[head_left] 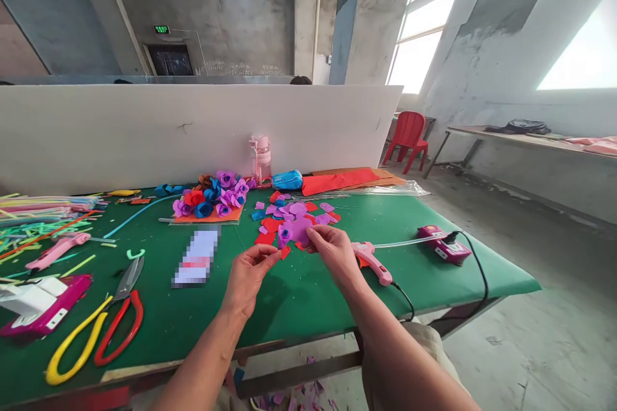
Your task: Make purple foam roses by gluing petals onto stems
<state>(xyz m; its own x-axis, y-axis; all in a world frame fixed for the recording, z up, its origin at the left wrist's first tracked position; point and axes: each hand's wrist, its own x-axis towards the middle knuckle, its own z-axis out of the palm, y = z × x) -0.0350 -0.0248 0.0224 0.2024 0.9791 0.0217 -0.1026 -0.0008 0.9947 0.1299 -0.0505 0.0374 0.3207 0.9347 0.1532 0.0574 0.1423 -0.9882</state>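
Note:
Between the fingertips of my left hand [251, 276] is a small purple paper flower [283, 236] with a dark blue centre; its base is hidden by my fingers. Thumb and forefinger of my right hand [335, 251] pinch a rounded purple paper petal [301, 229], just right of the flower. Loose purple, red and blue paper petals [272, 224] lie scattered on the table beyond both hands. A pink glue gun [378, 264] rests beside my right wrist, with a clear glue stick in its back. Several finished paper flowers [212, 195] are piled at the back left.
On the green table [299, 308] at left lie scissors [120, 308], another pink glue gun [58, 251], a power strip [58, 308] and many coloured sticks [43, 211]. A second power strip [443, 245] with a cord sits right. A pink bottle [261, 159] stands against the white partition [144, 134].

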